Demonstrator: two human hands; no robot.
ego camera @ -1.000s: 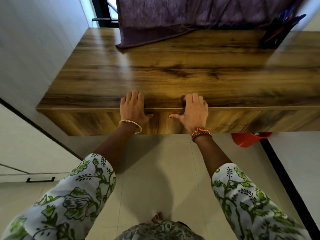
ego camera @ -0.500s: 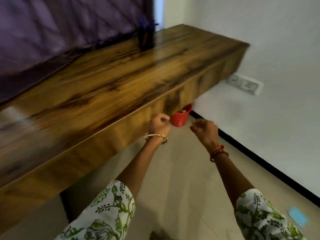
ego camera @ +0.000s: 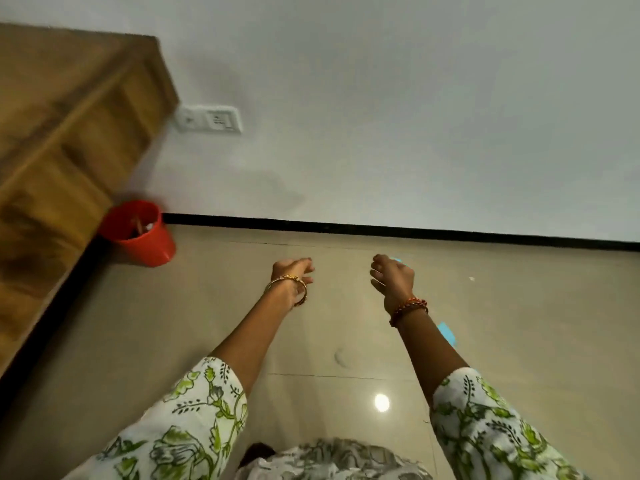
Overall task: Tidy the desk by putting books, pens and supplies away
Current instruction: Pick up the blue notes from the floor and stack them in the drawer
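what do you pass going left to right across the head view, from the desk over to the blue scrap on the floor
wooden desk → red bin → wall socket → left hand → right hand → blue scrap

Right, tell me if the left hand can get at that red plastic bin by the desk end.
Probably yes. The left hand hangs empty over bare floor, and nothing lies between it and the red plastic bin. The bin stands clear of the wooden desk, its open top exposed; it would need a reach leftward.
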